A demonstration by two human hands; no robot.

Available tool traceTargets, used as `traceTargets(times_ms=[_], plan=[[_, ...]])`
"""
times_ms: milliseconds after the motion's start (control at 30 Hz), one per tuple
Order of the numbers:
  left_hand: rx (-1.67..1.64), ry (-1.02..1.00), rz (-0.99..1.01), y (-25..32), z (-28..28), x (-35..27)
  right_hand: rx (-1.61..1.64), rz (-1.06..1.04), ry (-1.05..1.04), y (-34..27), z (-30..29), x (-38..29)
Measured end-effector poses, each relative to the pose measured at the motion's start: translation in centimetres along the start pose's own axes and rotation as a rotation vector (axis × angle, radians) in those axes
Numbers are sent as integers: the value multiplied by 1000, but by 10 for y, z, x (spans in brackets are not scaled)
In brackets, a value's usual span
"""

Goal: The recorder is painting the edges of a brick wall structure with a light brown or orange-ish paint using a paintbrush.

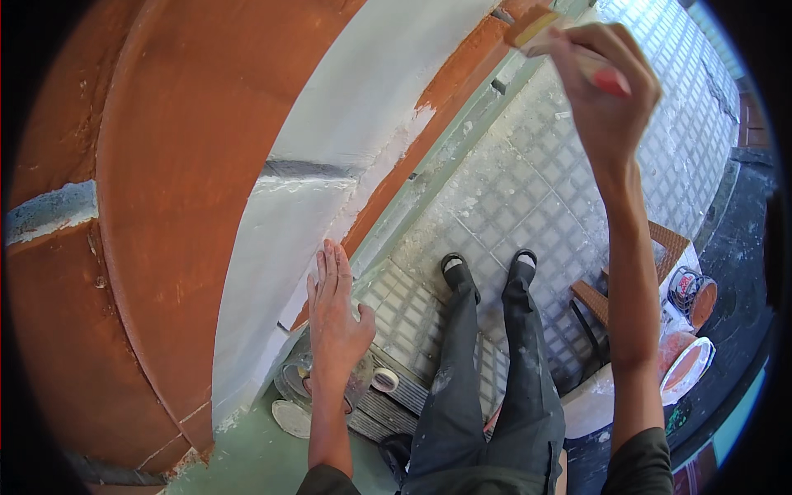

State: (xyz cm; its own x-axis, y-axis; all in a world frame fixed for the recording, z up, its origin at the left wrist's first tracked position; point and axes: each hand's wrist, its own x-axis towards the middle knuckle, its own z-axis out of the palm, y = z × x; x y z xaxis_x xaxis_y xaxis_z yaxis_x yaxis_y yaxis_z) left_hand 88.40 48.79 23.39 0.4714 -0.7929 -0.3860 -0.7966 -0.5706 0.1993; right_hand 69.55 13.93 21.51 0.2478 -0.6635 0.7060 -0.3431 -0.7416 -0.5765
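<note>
My right hand [609, 93] grips a paintbrush [538, 34] with a red-ended handle, raised to the upper right. Its blurred brown bristles are at the far end of an orange-brown painted band [464, 62]; contact is hard to judge. My left hand [337, 297] holds nothing; it lies flat near the band's lower end, fingers stretched along the wall and thumb apart. Beside the band runs a white wall surface [346, 93] with a grey groove across it. White paint smears part of the band's edge.
Under my left forearm stand a clear container [297, 371], its lid [291, 419] and a tape roll [385, 379]. Paint pots [687, 365] and a brown wicker-like piece [671, 247] sit on the right. My feet are on patterned tiles [495, 216] below a green ledge [427, 192].
</note>
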Motion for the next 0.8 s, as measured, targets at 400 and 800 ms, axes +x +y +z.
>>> traceTargets(times_ms=[400,800], plan=[[-48,0,36,-5,-5,0,656,601,273,30,-52,-48],[-22,-45,133,-15,-20,5,287,540,168,-41,30,-34]])
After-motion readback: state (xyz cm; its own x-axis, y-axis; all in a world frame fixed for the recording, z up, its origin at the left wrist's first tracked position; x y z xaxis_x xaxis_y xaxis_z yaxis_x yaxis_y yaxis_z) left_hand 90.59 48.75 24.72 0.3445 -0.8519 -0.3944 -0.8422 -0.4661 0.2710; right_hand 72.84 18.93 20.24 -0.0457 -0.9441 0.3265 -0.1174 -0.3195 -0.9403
